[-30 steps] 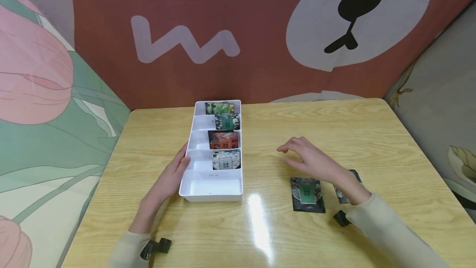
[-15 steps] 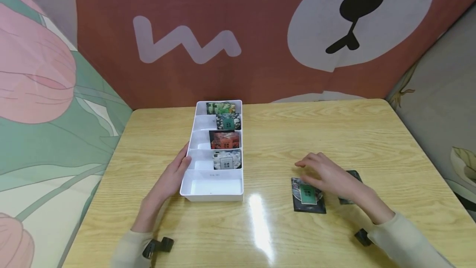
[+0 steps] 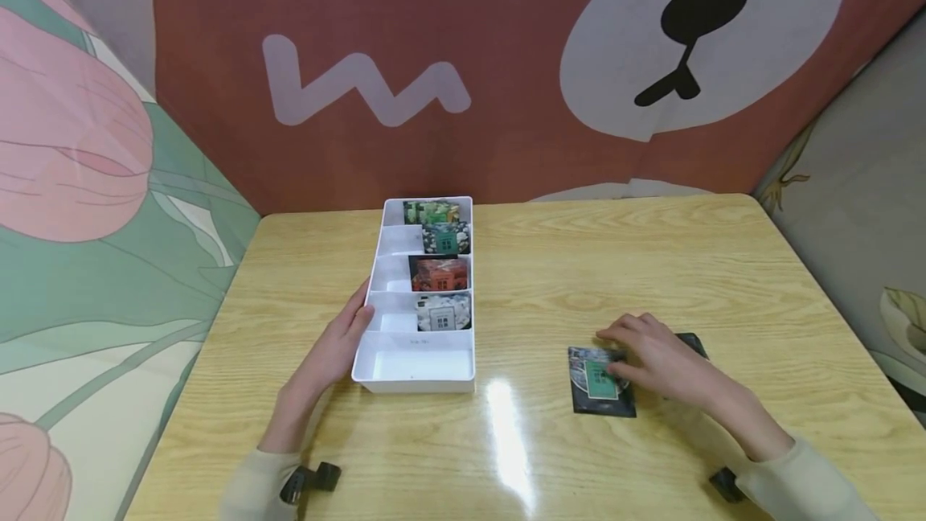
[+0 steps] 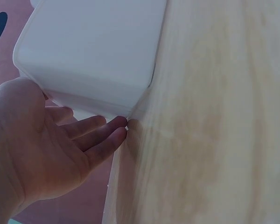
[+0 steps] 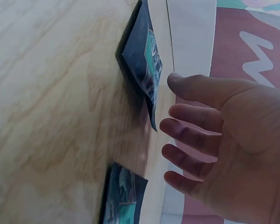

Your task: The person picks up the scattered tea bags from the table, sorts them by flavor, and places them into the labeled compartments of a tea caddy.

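A long white divided box [image 3: 414, 384] stands on the table, left of the middle. My left hand [image 3: 338, 344] rests along its left side, the thumb at the rim. In the left wrist view my fingers [image 4: 102, 142] lie loosely extended against the box wall, and the thumb tip is hidden. Flat on the table to the right lies a dark packet with a green label [image 3: 602, 396]. My right hand [image 3: 661, 360] hovers over its right edge, fingers apart and holding nothing. A second dark packet [image 3: 692, 342] is mostly covered by that hand; its green label shows in the right wrist view.
Colourful packets stand in the box's back compartments: green [image 3: 432, 211], green-labelled [image 3: 446, 239], red [image 3: 440, 274] and white [image 3: 444, 313]. The table [image 3: 535, 264] meets a red-brown cloth wall [image 3: 506, 159] at the back. Patterned cloth hangs on both sides.
My right hand has moved right and toward me, from beyond the packets to over them, its thumb overlapping the nearer one. My left hand stays on the box.
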### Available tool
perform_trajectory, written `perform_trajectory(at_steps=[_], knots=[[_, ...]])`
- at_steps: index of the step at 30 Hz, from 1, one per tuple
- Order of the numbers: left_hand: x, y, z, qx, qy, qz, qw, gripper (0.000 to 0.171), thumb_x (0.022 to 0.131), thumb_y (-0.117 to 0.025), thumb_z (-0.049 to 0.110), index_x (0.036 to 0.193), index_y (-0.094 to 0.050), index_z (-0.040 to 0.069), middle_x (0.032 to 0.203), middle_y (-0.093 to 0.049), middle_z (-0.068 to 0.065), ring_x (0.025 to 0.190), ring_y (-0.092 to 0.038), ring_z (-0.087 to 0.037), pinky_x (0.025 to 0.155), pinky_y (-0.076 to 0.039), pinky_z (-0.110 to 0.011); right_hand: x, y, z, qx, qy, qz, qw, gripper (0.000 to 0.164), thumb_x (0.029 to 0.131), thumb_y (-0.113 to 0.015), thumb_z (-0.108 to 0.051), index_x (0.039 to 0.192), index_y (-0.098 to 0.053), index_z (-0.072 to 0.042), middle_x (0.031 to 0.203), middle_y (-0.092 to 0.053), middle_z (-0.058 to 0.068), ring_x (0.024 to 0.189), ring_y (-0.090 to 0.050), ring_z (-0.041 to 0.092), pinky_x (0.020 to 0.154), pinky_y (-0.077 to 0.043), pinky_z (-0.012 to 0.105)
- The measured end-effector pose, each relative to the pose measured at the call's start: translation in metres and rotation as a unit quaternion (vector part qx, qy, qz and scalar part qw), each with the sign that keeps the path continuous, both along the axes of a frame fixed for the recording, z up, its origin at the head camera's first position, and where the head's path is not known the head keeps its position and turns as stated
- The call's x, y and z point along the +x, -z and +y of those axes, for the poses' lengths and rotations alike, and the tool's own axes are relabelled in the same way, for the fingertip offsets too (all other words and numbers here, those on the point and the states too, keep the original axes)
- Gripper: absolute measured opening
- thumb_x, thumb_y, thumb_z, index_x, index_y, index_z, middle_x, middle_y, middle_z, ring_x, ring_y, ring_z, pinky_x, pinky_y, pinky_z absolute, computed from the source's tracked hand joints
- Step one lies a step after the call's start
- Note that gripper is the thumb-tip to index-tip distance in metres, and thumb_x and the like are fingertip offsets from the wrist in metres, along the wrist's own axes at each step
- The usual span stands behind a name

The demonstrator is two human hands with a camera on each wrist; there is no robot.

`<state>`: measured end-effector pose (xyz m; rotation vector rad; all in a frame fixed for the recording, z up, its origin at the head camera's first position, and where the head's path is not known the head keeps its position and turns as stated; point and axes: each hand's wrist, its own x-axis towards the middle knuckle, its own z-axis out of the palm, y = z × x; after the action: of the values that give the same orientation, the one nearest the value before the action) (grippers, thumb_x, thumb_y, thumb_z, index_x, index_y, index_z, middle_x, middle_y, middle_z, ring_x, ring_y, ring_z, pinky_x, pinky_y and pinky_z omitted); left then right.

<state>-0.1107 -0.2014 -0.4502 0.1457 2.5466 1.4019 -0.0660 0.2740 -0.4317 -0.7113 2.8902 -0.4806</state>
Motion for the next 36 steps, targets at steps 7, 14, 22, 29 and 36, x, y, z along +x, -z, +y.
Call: perform_trajectory(at_steps=[7, 14, 22, 29, 36], knots=[[0.001, 0.000, -0.001, -0.009, 0.000, -0.003, 1.0000, 0.056, 0.107, -0.029, 0.048, 0.160, -0.014, 0.036, 0.164, -0.024, -0.013, 0.142, -0.038, -0.040, 0.116, -0.028, -0.060, 0.005, 0.004, 0.005, 0.000, 0.007, 0.004, 1.000, 0.038, 0.088, -0.076, -0.026, 0.122, -0.069, -0.011, 0.111, -0.066, 0.001, 0.101, -0.057, 0.023, 0.084, -0.047, 0.046], [0.000, 0.000, -0.001, -0.018, -0.003, -0.019, 0.9996, 0.058, 0.106, -0.027, 0.053, 0.160, -0.012, 0.037, 0.166, -0.019, -0.011, 0.147, -0.030, -0.040, 0.117, -0.023, -0.061, 0.008, 0.009, 0.008, -0.002, 0.023, 0.002, 1.000, 0.035, 0.086, -0.077, -0.023, 0.119, -0.071, -0.012, 0.108, -0.067, 0.000, 0.103, -0.057, 0.025, 0.084, -0.048, 0.047], [0.000, 0.001, -0.002, -0.012, 0.002, -0.010, 0.9999, 0.058, 0.106, -0.028, 0.052, 0.160, -0.012, 0.036, 0.166, -0.019, -0.012, 0.146, -0.030, -0.040, 0.118, -0.023, -0.061, 0.009, 0.013, 0.008, -0.006, 0.031, 0.028, 0.999, 0.025, 0.085, -0.078, -0.013, 0.110, -0.074, -0.012, 0.094, -0.068, -0.007, 0.092, -0.057, 0.017, 0.079, -0.049, 0.040], [0.001, 0.001, -0.001, -0.004, 0.003, -0.013, 0.9999, 0.058, 0.106, -0.028, 0.052, 0.160, -0.012, 0.036, 0.166, -0.019, -0.012, 0.145, -0.031, -0.041, 0.117, -0.024, -0.061, 0.008, 0.013, 0.009, -0.037, 0.043, 0.033, 0.998, 0.013, 0.084, -0.078, -0.012, 0.092, -0.075, -0.022, 0.084, -0.065, -0.017, 0.082, -0.056, 0.005, 0.072, -0.048, 0.030], [0.001, -0.001, -0.001, -0.004, 0.008, -0.011, 0.9999, 0.057, 0.107, -0.029, 0.050, 0.160, -0.011, 0.038, 0.166, -0.019, -0.010, 0.146, -0.030, -0.040, 0.118, -0.022, -0.060, 0.009, 0.012, 0.007, -0.043, 0.046, 0.026, 0.998, 0.011, 0.085, -0.077, -0.012, 0.089, -0.074, -0.022, 0.085, -0.067, -0.014, 0.081, -0.061, 0.004, 0.072, -0.053, 0.031]])
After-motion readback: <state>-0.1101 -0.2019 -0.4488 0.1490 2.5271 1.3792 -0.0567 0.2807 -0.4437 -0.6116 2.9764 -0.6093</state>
